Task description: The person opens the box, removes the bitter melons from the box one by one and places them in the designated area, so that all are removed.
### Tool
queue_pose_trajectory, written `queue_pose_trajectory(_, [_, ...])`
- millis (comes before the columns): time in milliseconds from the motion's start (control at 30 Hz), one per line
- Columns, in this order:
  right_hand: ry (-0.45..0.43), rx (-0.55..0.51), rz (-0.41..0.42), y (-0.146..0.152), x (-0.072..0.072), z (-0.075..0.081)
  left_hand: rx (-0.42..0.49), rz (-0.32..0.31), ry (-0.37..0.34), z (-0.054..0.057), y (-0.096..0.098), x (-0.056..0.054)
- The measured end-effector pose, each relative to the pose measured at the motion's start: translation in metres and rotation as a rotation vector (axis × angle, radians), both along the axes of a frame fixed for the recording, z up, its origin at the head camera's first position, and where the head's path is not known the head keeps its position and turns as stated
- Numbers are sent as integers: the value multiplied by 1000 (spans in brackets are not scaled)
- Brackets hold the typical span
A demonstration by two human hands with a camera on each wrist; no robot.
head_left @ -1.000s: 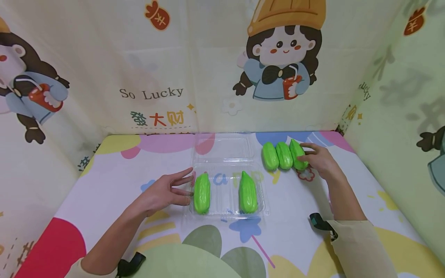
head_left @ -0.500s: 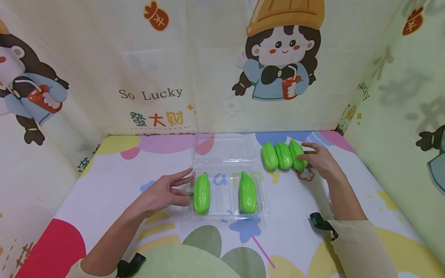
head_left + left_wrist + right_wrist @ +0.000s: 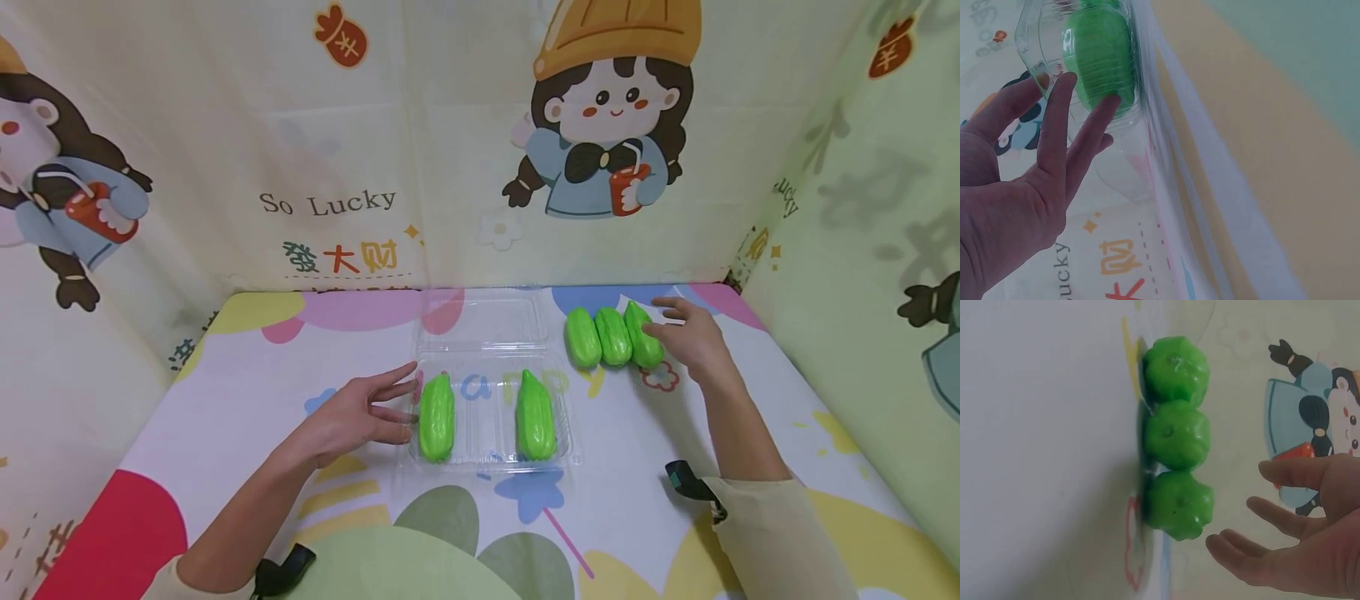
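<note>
A clear plastic clamshell box [image 3: 483,462] lies with its lid [image 3: 483,321] folded back on the table. Inside it are two glossy green, ridged toy cucumbers, one at the left wall [image 3: 437,421] and one at the right [image 3: 536,421]. My left hand [image 3: 348,421] touches the box's left side with its fingers extended; in the left wrist view the fingertips [image 3: 1113,103] rest against the clear wall. Three more toy cucumbers [image 3: 613,337] stand side by side behind and right of the box. My right hand [image 3: 693,337], fingers spread, hovers just right of the rightmost cucumber [image 3: 1180,505], holding nothing.
The table wears a colourful printed cloth [image 3: 615,483]. A printed fabric backdrop [image 3: 457,167] rises directly behind the table, with another fabric side [image 3: 847,217] on the right. Black wrist mounts [image 3: 285,571] sit near both sleeves.
My right hand has lifted slightly up and away from the rightmost cucumber, its fingers leaving it. My left hand, the box and the cucumbers stay where they were.
</note>
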State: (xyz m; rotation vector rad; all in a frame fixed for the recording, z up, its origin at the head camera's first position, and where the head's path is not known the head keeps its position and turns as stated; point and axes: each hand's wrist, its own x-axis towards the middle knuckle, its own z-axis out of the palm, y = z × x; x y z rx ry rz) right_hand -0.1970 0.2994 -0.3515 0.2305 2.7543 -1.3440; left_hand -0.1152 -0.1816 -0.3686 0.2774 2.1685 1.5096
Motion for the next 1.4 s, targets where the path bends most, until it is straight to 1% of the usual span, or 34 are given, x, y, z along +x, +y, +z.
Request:
queue_pose_trajectory(100, [27,-5,-2,-5,3,4,1,-1,-2,0,0,0])
queue_pose_trajectory(200, [54,-7,21,-12,6,10,-1,0,0,1,0,-1])
queue_pose_trajectory(300, [71,-2,75,-22,10,17,-1,0,0,1,1,-1])
queue_pose_trajectory(467, [74,8,170,-41,18,27,-9,2,1,1,1,-2])
queue_pose_trajectory(600, [92,30,243,-57,27,34,0,0,-3,1,1,-1])
queue_pose_trajectory(700, [96,29,317,-70,35,37,8,-1,-4,1,0,-1])
queue_pose_trajectory(833, [85,5,422,-85,43,35,16,-1,-5,0,0,-1])
queue_pose_trajectory(933, [84,11,479,-95,48,33,24,-3,-8,-1,-1,-1])
queue_pose_trajectory(1200, [142,116,550,-113,59,27,17,-4,-8,-1,0,-1])
queue_pose_trajectory(1400, [135,138,590,-125,68,23,11,-2,-7,-1,0,-1])
